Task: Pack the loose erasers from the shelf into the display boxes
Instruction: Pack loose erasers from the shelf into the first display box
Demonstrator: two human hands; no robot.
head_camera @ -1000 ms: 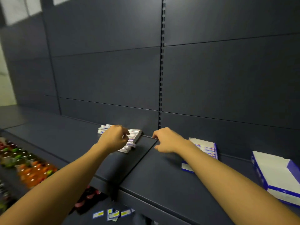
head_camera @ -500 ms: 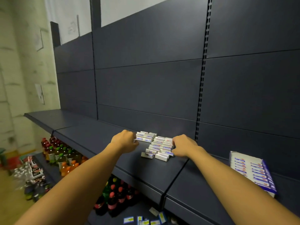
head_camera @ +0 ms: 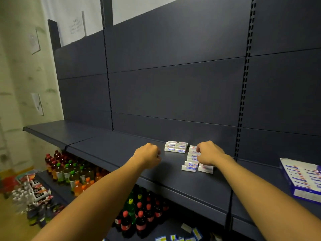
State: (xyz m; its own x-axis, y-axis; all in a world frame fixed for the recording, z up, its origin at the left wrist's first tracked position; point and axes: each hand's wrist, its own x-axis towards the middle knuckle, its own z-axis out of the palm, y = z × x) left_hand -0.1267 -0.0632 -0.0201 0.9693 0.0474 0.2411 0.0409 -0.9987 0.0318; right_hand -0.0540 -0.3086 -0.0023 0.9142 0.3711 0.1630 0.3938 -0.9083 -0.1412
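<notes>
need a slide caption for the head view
Both hands, left and right, reach loose erasers on a dark shelf.

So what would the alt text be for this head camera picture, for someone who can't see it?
A person's two bare arms reach to a dark shelf of loose erasers: the right hand rests on one row, the left hand is curled just beside another. A display box sits at far right; drink bottles fill the shelf below.

The display box (head_camera: 303, 180) is cut off by the right edge. Erasers (head_camera: 192, 160) are partly hidden beneath the right hand (head_camera: 209, 153); label print is illegible.
</notes>
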